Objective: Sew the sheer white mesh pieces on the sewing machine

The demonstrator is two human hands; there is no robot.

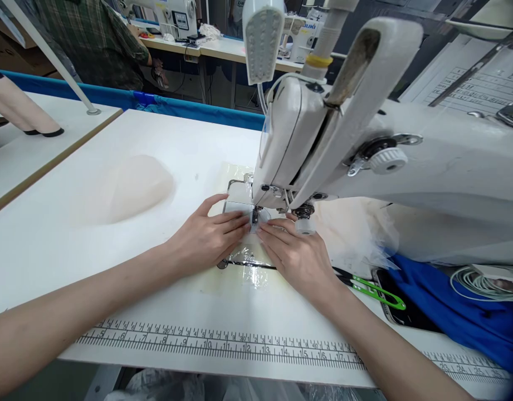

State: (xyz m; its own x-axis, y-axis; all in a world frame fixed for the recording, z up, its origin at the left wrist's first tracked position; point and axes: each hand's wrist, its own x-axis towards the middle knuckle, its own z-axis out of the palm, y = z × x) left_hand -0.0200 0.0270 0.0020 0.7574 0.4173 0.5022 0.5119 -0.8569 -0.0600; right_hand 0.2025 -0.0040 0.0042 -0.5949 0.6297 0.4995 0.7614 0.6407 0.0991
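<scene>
My left hand (208, 236) lies nearly flat on the sewing machine's bed, thumb spread away and fingertips just left of the presser foot (255, 216). Opposite it, my right hand (298, 250) rests with its fingers stretched out and close together, their tips just right of the foot. A small bit of sheer pale fabric (264, 215) shows at the foot, between the fingertips; how much lies under the fingers is hidden. Above both hands stands the white sewing machine (289, 128). Clear shiny film (250, 256) covers the bed around the plate.
A sheer, pale curved piece (141, 189) lies on the white table at left. Right of my hand are more sheer fabric (352, 228), green-handled snips (379, 292), a dark phone (406, 312) and blue cloth (460, 312). A ruler scale (223, 342) runs along the front. Another person (93, 44) sits beyond.
</scene>
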